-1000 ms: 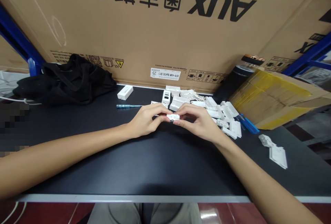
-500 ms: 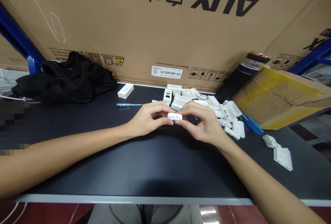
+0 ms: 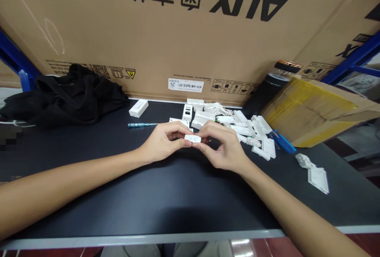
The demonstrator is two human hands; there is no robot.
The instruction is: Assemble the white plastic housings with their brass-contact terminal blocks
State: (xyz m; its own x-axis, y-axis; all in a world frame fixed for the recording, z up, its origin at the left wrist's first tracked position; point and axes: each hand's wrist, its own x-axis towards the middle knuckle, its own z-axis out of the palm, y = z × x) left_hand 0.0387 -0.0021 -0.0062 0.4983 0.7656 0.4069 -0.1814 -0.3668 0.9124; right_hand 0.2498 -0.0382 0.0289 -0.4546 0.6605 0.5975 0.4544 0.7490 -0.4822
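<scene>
A small white plastic part (image 3: 192, 138) is held above the dark table between both hands. My left hand (image 3: 162, 142) pinches its left end between thumb and fingers. At the other end, my right hand (image 3: 224, 146) grips it the same way, the fingertips of both hands close together. Faint markings show on the side facing me; its far side is hidden. Just beyond the hands lie a white plastic case with dark slots (image 3: 187, 112) and a white housing piece (image 3: 203, 119). A blue screwdriver (image 3: 142, 125) rests left of them.
Several white plastic pieces (image 3: 242, 130) are heaped right of centre. A blue tool (image 3: 284, 142) lies beside a taped carton (image 3: 317, 110) and a dark bottle (image 3: 267, 89). Black cloth (image 3: 71, 95) and a white box (image 3: 138, 108) sit at left. A large cardboard box (image 3: 148, 39) backs the table.
The white part has tilted, so more of its upper face shows. Both hands still hold it. The whole view has shifted slightly.
</scene>
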